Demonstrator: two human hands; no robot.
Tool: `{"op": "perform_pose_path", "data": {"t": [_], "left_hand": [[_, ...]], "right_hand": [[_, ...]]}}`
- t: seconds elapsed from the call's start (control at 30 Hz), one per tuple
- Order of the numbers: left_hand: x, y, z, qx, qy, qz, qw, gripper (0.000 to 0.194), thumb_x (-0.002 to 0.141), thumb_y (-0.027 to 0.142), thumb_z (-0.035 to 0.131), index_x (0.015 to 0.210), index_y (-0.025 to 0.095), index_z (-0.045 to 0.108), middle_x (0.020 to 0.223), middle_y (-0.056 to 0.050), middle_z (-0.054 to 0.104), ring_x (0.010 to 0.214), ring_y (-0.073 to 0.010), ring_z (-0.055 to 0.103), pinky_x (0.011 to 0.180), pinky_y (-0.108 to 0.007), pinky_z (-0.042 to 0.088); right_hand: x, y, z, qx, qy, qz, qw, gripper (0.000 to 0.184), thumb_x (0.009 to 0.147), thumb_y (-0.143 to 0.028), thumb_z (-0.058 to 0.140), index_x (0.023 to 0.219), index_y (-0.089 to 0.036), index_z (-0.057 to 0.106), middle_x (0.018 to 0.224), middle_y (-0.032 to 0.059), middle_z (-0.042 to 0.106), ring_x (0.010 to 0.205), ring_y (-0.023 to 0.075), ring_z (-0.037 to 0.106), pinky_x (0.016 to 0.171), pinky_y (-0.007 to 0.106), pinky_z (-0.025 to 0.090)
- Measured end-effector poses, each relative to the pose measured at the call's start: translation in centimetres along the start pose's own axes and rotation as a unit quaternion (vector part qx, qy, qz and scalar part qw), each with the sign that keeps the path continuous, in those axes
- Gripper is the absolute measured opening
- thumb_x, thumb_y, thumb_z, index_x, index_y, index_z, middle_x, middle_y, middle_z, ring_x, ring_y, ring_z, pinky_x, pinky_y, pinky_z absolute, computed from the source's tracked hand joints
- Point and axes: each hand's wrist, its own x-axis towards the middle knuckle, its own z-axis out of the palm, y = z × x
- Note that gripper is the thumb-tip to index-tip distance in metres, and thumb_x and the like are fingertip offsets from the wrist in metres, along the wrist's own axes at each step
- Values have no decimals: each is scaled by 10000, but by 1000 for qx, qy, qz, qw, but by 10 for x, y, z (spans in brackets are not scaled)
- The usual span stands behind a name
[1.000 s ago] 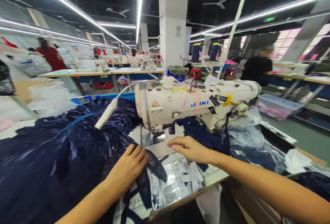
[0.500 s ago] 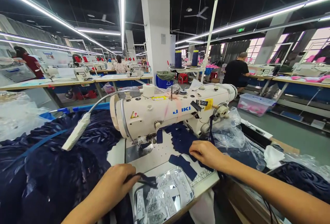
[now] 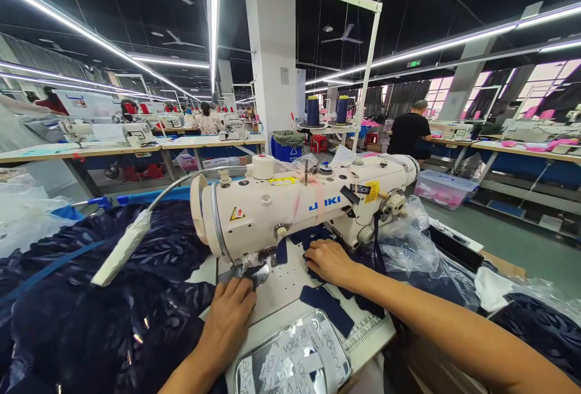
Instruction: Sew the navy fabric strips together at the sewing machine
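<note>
My left hand (image 3: 232, 310) is at the needle end of the white sewing machine (image 3: 295, 203), fingers bent together over the metal needle plate (image 3: 261, 274). Whatever lies under those fingertips is hidden. Farther right, my right hand (image 3: 330, 261) rests under the machine arm, its fingers curled down onto navy fabric pieces (image 3: 313, 235). Another navy fabric piece (image 3: 327, 309) lies flat nearer me on the machine bed. At the front edge, a clear-lidded metal tin (image 3: 293, 361) holds several printed white labels.
A heap of dark navy garments (image 3: 104, 297) covers the left side. A bendable lamp (image 3: 122, 249) reaches over it. Clear plastic bags (image 3: 408, 236) lie to the right of the machine. Thread cones (image 3: 313, 111) stand behind it. A person in black (image 3: 410, 132) sits farther back.
My left hand has moved up and forward from beside the tin to the needle plate; the dark strip it held no longer shows. My right hand has shifted left onto the navy pieces.
</note>
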Motion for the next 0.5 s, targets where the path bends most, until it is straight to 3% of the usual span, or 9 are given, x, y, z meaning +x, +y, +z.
{"op": "perform_pose_path", "data": {"t": [0.07,0.2,0.33,0.5], "left_hand": [[-7,-5,2,-19,-10,25,999,283,716,-29,353,658,185,529,757,-30,600,732,-185,561,709,-331,446],[-20,-6,-8,-71,-35,13,997,290,702,-18,347,782,184,539,828,-45,633,799,-190,596,744,-324,493],[-27,-2,-21,-99,-43,5,994,267,774,37,350,884,167,556,899,-72,648,888,-204,601,788,-340,516],[-28,-1,-20,-86,-67,19,994,343,765,39,349,989,137,590,998,-87,638,969,-229,576,854,-380,505]], "right_hand": [[10,-11,4,-21,-8,23,999,185,844,-236,521,897,-136,667,959,118,637,935,241,567,817,338,405],[21,-24,18,-42,-10,30,999,205,807,-89,486,924,-68,654,972,189,620,925,268,562,809,384,400],[29,-24,24,-60,-14,21,998,250,776,-12,452,923,-72,645,911,198,629,867,267,574,738,378,403],[30,-25,16,-78,-7,18,997,251,775,10,437,893,-90,634,875,186,631,855,260,571,743,375,380]]}}
